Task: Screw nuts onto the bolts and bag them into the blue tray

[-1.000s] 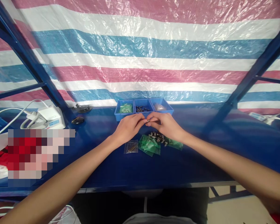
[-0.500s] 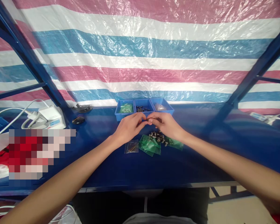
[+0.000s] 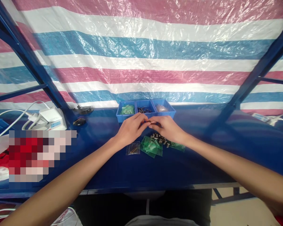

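My left hand point(image 3: 132, 128) and my right hand point(image 3: 168, 128) meet fingertip to fingertip above the table, in front of a blue three-part bin point(image 3: 123, 118). Both are pinched closed around something small and dark, mostly hidden by the fingers. Below my right hand lies a pile of small metal fittings point(image 3: 160, 138). Green plastic bags point(image 3: 152, 147) lie flat beside the pile, and another green bag point(image 3: 177, 145) is partly under it. Nearer my left wrist is a clear bag point(image 3: 133, 148) with thin brass-coloured pieces inside.
Green bags point(image 3: 127, 109), small dark parts point(image 3: 143, 110) and a clear bag point(image 3: 161, 108) fill the bin's compartments. At left are a white power strip point(image 3: 55, 119) with cables and a black mouse-shaped object point(image 3: 79, 121). Blue frame posts point(image 3: 254, 67) flank a striped sheet.
My right hand's fingers have shifted slightly, covering more of the small piece at the fingertips. Both hands stay in about the same place, and the items on the table have not moved.
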Demonstrator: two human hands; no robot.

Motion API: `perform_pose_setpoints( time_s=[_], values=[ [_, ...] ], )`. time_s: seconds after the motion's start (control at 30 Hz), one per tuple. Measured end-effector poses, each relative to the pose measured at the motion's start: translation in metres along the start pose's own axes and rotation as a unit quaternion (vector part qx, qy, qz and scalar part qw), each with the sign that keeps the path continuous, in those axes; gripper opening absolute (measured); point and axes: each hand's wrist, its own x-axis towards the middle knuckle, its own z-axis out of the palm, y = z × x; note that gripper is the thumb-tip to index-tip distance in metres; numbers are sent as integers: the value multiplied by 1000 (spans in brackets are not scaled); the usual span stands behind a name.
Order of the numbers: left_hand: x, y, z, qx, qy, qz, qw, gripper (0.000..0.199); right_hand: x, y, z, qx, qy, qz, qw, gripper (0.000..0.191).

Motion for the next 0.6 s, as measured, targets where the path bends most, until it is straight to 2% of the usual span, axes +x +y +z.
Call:
perform_pose_setpoints(
  time_s=[0.2,0.3,0.47,0.6],
  values=[
    [2,3,-3,-28,-3,11,1000,23,1,2,-1,-46,1,-22,999,22],
    [2,3,-4,-26,-14,19,999,20,1,3,-2,-70,6,-23,997,29],
    [0,3,-3,-3,-23,29,999,20,0,-1,-4,-80,3,-3,997,41],
    [1,4,-3,-1,-27,27,999,21,0,-3,-5,-83,9,9,996,43]
  ],
)
